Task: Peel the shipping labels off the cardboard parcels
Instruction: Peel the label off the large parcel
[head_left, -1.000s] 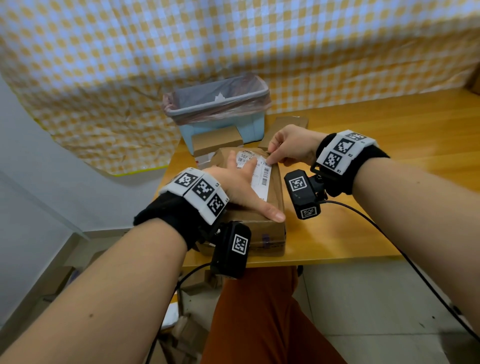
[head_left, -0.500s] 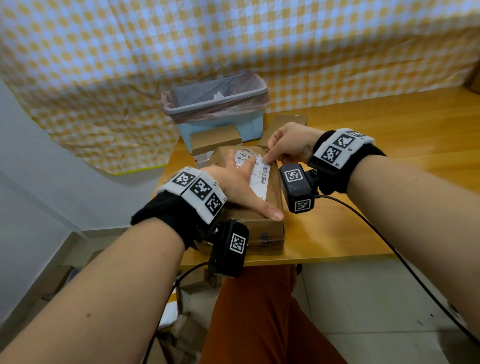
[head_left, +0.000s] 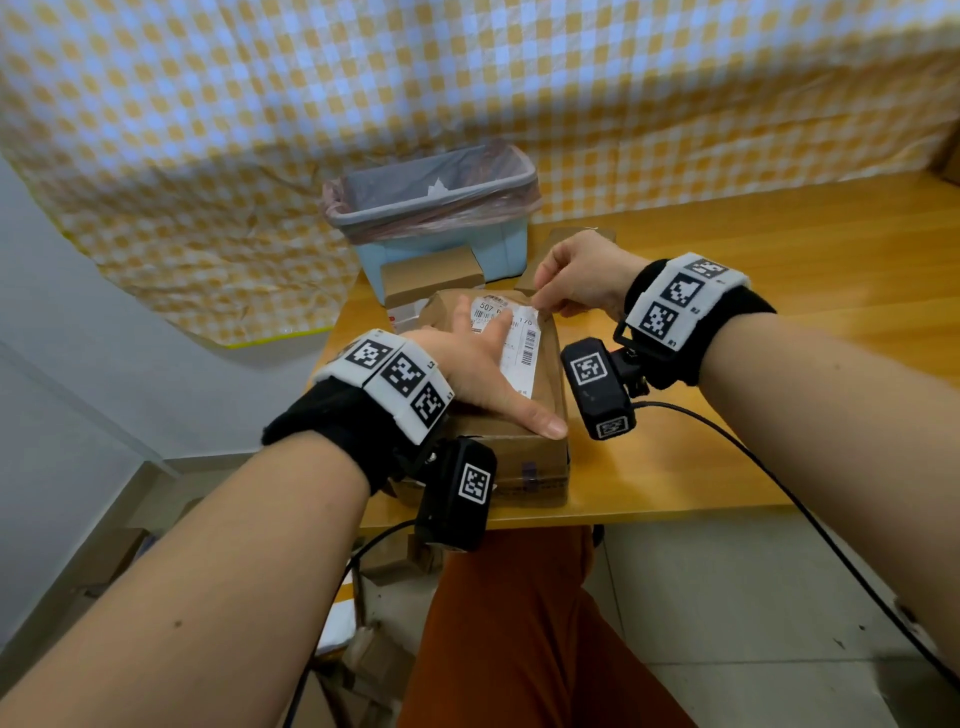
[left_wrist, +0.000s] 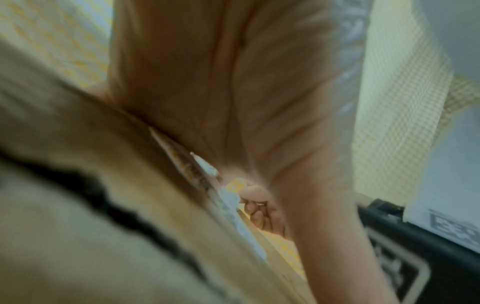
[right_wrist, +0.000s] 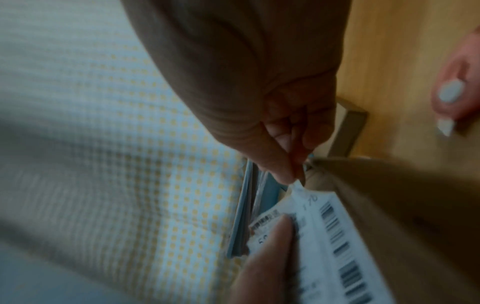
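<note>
The cardboard parcel (head_left: 540, 395) lies at the near left corner of the wooden surface (head_left: 753, 322), its near end at the surface's front edge. To the parcel's left and beyond it hangs a yellow-and-white checked cloth (head_left: 467, 78). The left hand (head_left: 480, 366) lies flat on top of the parcel with its fingers spread and straight: the fingertips reach over the left part of the white shipping label (head_left: 522, 343), and the thumb stretches toward the parcel's near right corner. The label runs along the parcel's top, with barcodes printed down its right side. Just behind the parcel stand a smaller cardboard box (head_left: 431, 278) and, farther back, a light blue bin (head_left: 441, 208) lined with a pinkish plastic bag. At the parcel's far right corner, the right hand (head_left: 576, 278) pinches the label's far right corner between thumb and forefinger; in the right wrist view that corner (right_wrist: 298, 185) is lifted off the cardboard in a small peak, while the rest of the label lies flat.
</note>
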